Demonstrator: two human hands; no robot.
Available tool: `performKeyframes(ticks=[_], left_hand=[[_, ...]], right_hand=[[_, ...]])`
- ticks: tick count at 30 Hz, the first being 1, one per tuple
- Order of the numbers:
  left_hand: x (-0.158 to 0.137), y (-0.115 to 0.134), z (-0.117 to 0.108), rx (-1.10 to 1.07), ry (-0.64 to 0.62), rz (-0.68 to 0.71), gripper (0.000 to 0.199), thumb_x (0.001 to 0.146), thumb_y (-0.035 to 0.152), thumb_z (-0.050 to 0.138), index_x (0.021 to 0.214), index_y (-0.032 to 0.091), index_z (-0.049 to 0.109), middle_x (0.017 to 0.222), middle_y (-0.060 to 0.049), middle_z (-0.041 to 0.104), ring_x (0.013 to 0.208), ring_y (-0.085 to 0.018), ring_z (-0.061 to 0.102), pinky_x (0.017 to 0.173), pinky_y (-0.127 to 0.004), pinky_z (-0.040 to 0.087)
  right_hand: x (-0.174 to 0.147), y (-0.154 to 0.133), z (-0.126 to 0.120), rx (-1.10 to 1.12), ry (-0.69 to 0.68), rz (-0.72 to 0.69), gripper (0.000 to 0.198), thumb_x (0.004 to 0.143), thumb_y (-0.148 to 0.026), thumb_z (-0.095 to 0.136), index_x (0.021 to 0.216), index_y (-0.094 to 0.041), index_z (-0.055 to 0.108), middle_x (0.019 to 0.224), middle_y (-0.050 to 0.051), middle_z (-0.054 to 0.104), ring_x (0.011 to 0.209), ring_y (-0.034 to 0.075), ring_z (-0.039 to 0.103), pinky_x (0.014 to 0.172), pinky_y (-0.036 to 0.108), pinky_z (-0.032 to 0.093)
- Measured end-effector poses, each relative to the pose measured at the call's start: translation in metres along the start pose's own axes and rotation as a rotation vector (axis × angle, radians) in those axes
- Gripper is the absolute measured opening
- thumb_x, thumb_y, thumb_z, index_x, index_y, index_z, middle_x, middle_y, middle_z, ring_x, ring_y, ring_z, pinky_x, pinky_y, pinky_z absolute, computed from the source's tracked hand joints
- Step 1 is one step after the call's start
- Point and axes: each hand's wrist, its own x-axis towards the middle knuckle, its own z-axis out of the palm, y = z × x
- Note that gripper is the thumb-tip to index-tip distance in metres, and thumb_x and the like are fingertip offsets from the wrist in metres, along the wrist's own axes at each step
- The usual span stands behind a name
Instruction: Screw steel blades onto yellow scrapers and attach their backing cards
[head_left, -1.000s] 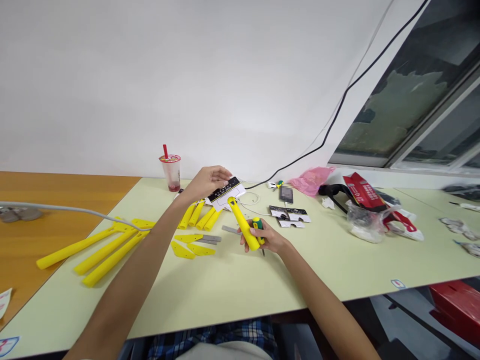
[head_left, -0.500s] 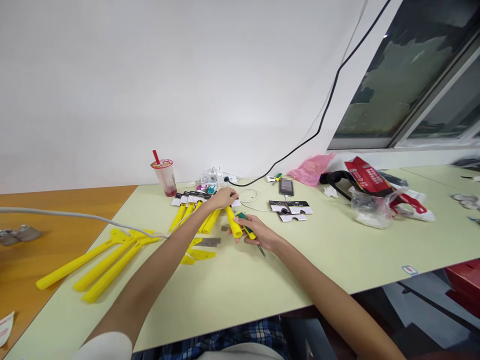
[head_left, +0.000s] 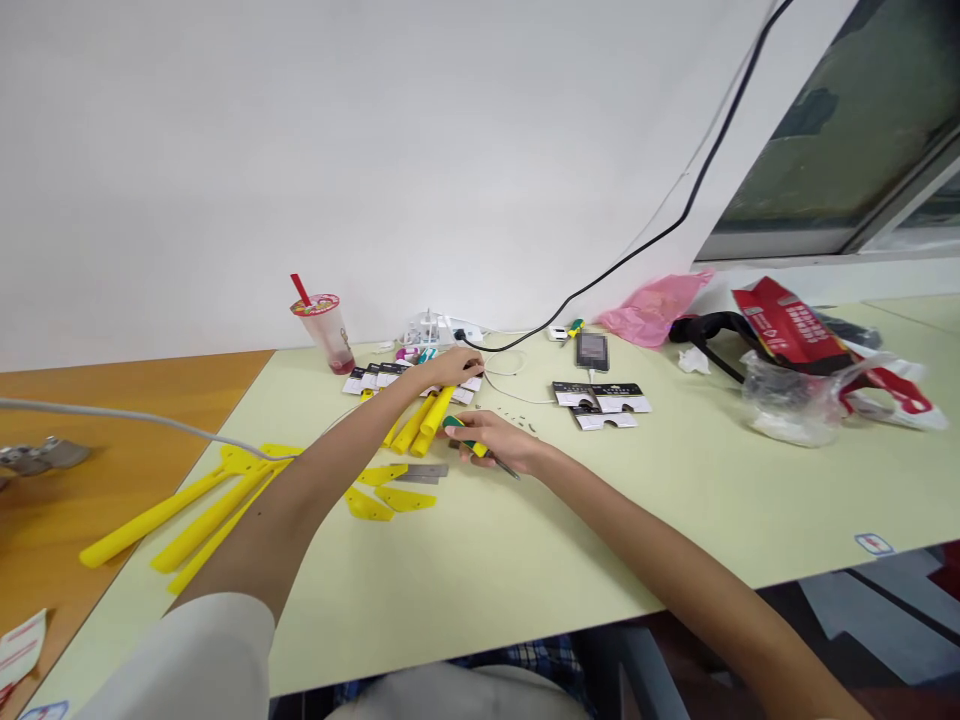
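Lidded cup (head_left: pixel 321 328), one, red drink (head_left: pixel 342 367) low inside.
Right of the cup: left hand (head_left: pixel 457 366) over yellow handles (head_left: pixel 437 410), grip unclear from here; right hand (head_left: pixel 493 436) wrapped round a screwdriver (head_left: pixel 480 450), near those handles.

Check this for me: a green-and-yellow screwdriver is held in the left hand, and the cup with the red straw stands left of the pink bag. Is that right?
Not quite: the head view shows the screwdriver in the right hand. The cup with the red straw does stand left of the pink bag.
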Motion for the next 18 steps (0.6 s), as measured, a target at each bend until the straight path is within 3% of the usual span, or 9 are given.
performKeyframes(ticks=[5,8,11,13,18], left_hand=[[-0.027,0.028,-0.007,-0.015,0.110,0.012,0.043,0.104,0.036,0.055,0.135,0.013,0.074,0.146,-0.021,0.072,0.130,-0.033,0.067,0.116,-0.043,0.048],[-0.064,0.058,-0.005,-0.047,0.212,0.102,0.042,0.107,0.035,0.054,0.138,0.014,0.072,0.147,-0.019,0.071,0.137,-0.032,0.065,0.121,-0.044,0.046],[-0.121,0.092,0.004,-0.106,0.216,0.130,0.037,0.110,0.038,0.053,0.136,0.020,0.073,0.143,-0.014,0.074,0.135,-0.029,0.067,0.120,-0.043,0.048],[-0.166,0.113,0.013,-0.129,0.154,0.114,0.037,0.112,0.040,0.054,0.139,0.022,0.071,0.146,-0.012,0.073,0.138,-0.029,0.066,0.120,-0.044,0.049],[-0.278,0.146,0.019,-0.159,-0.017,-0.005,0.032,0.112,0.045,0.057,0.130,0.027,0.076,0.137,-0.009,0.078,0.128,-0.027,0.072,0.112,-0.041,0.054]], right_hand=[[-0.011,-0.005,-0.019,-0.125,0.087,0.034,0.034,0.087,-0.043,0.090,0.094,-0.018,0.068,0.101,0.008,0.078,0.048,0.005,0.044,0.032,0.020,0.023],[-0.019,-0.012,-0.037,-0.028,0.189,-0.017,0.035,0.086,-0.040,0.092,0.094,-0.018,0.065,0.090,0.004,0.072,0.047,0.004,0.038,0.033,0.020,0.022],[-0.022,-0.013,-0.053,0.163,0.272,-0.080,0.031,0.089,-0.037,0.089,0.097,-0.018,0.065,0.075,-0.004,0.054,0.048,0.004,0.032,0.035,0.018,0.024],[-0.020,-0.010,-0.059,0.266,0.318,-0.081,0.029,0.092,-0.035,0.086,0.097,-0.019,0.062,0.070,-0.007,0.045,0.047,0.005,0.030,0.035,0.017,0.024],[-0.014,0.000,-0.059,0.353,0.387,-0.060,0.029,0.106,-0.044,0.070,0.095,-0.023,0.054,0.065,-0.007,0.047,0.047,0.009,0.041,0.038,0.019,0.033]])
